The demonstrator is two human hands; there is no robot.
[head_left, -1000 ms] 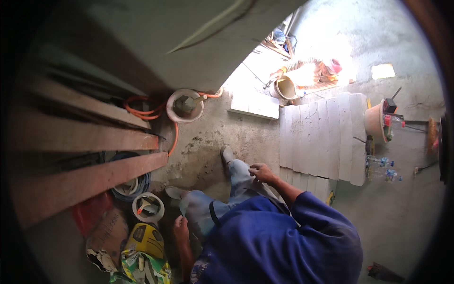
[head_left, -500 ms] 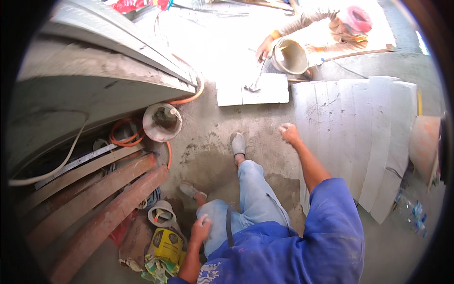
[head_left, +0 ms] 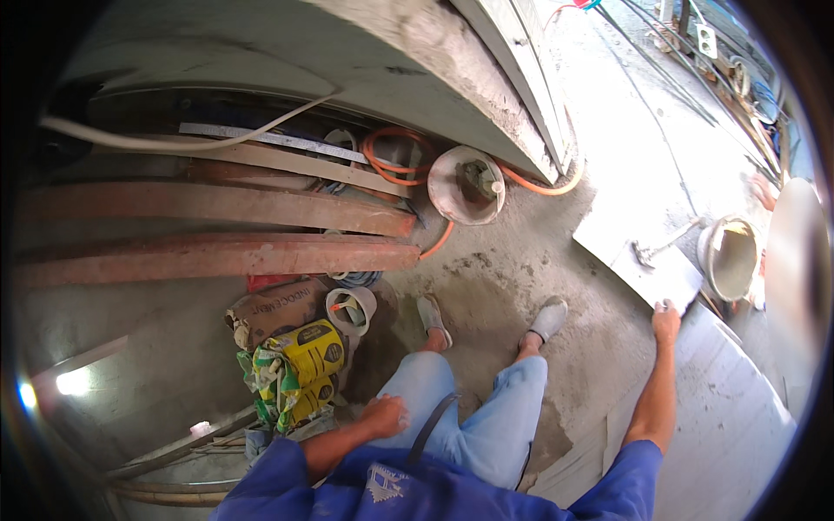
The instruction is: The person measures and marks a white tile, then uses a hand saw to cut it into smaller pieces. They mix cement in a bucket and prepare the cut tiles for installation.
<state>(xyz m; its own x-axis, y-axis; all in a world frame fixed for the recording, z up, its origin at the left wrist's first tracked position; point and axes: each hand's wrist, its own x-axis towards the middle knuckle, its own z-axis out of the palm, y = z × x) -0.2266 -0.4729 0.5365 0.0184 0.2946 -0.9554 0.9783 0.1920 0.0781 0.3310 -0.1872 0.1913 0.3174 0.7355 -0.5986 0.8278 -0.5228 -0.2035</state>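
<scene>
My right hand [head_left: 666, 321] reaches forward to the near corner of a white block [head_left: 678, 280], its fingers curled at the block's edge. A hammer [head_left: 645, 253] lies on top of that block, its handle pointing away to the right. My left hand [head_left: 385, 417] hangs by my left thigh, its fingers curled in, and nothing shows in it. Beneath my right forearm spreads a group of large pale slabs [head_left: 712, 391]. Just beyond the block stands a mortar-stained bucket [head_left: 731, 259].
Another bucket [head_left: 466, 186] stands beside an orange hose [head_left: 543, 187]. Reddish beams [head_left: 234, 258] lie at left, below a pale overhanging slab [head_left: 261, 52]. Yellow bags [head_left: 311, 352] and a small pail [head_left: 351, 311] sit near my left leg. A co-worker's hand [head_left: 764, 191] shows at far right.
The view has swung left, bringing the beams and bags further in. My right hand has come to the block's near corner from beside the slabs. My feet now stand apart, side by side.
</scene>
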